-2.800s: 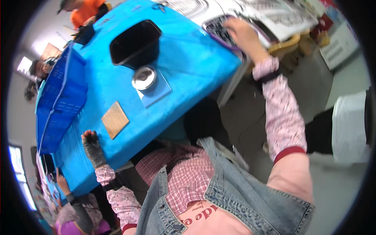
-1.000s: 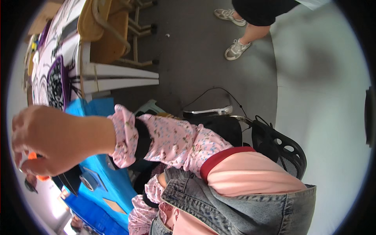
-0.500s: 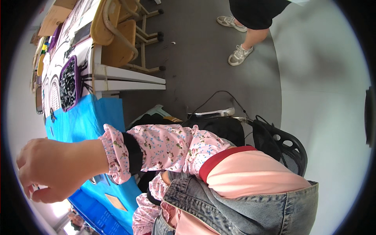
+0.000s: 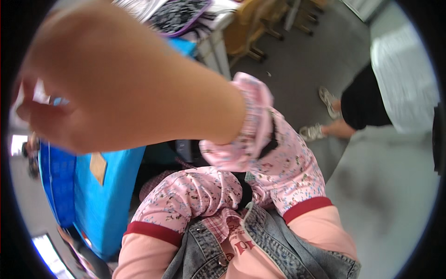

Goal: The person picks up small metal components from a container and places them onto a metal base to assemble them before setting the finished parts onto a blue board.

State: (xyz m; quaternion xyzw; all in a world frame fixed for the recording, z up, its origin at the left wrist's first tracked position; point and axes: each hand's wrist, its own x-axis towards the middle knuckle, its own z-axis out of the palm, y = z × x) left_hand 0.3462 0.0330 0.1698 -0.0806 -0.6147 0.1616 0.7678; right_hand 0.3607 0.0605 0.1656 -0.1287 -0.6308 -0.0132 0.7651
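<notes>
My right hand (image 4: 76, 83) is raised close in front of me at the upper left, large and partly blurred. Its fingers are loosely bent, with a gap between thumb and fingers and no object visible in them. A pink floral oversleeve (image 4: 297, 162) with a black band covers that forearm. My left arm, in a matching oversleeve (image 4: 186, 195), bends across my front; its hand is hidden. Beyond the right hand lie a blue-covered table (image 4: 109, 195) and a tan rectangular piece (image 4: 98, 168) on it.
A blue crate (image 4: 58, 183) borders the table. A purple-rimmed tray (image 4: 179, 34) of black-and-white pieces sits at the top, near wooden chairs (image 4: 244, 28). A person in black shorts (image 4: 364, 102) stands at right. Other people (image 4: 31, 156) show at the left edge.
My right hand has come up and nearer, now larger in view. The view has turned, bringing my left sleeve into sight and shifting the table and tray. The standing person appears farther right.
</notes>
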